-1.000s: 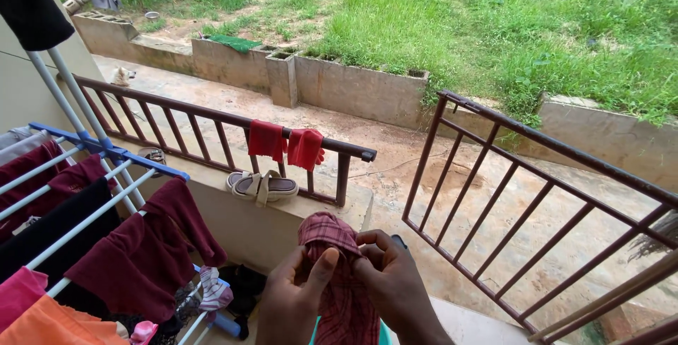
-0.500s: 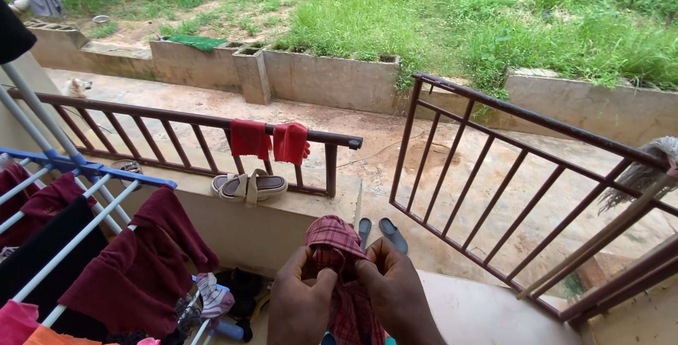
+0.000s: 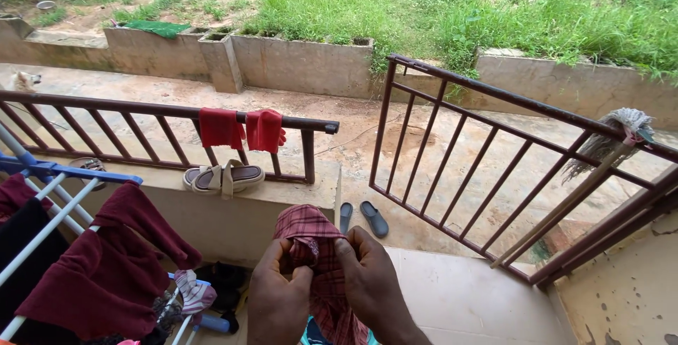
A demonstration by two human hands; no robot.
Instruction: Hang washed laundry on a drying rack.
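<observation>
Red-and-maroon plaid cloth garment (image 3: pixel 319 260) bunched upright between both hands, near bottom centre; long axis vertical, tail hanging down. Left hand (image 3: pixel 277 301), right hand (image 3: pixel 373 290) close together, thumbs pinching top edge, equally near.

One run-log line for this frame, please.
left hand: pinches plaid cloth | right hand: pinches same cloth | left: drying rack, maroon garment | ahead: railing

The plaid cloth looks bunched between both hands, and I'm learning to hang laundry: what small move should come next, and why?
Probably draw the left hand and right hand apart to spread the red plaid cloth; both pinch its crumpled top edge close together.
</observation>
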